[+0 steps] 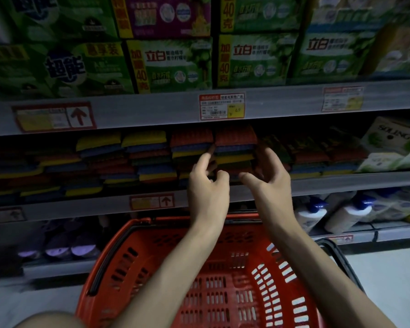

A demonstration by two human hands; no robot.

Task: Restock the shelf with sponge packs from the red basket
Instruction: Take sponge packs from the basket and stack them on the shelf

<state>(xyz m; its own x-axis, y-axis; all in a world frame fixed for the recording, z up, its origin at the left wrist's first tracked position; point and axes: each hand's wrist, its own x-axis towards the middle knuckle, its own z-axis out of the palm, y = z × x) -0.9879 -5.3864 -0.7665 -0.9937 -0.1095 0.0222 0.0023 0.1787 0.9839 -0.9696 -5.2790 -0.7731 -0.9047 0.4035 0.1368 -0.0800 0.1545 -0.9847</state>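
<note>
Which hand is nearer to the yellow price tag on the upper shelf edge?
Left. The left hand reaches up just below the price tag; the right hand is lower right.

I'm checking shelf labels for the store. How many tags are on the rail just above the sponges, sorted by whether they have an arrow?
Arrow tags: 1, at the left
Tags without an arrow: 2, one in the middle, one at the right
Total: 3
</note>
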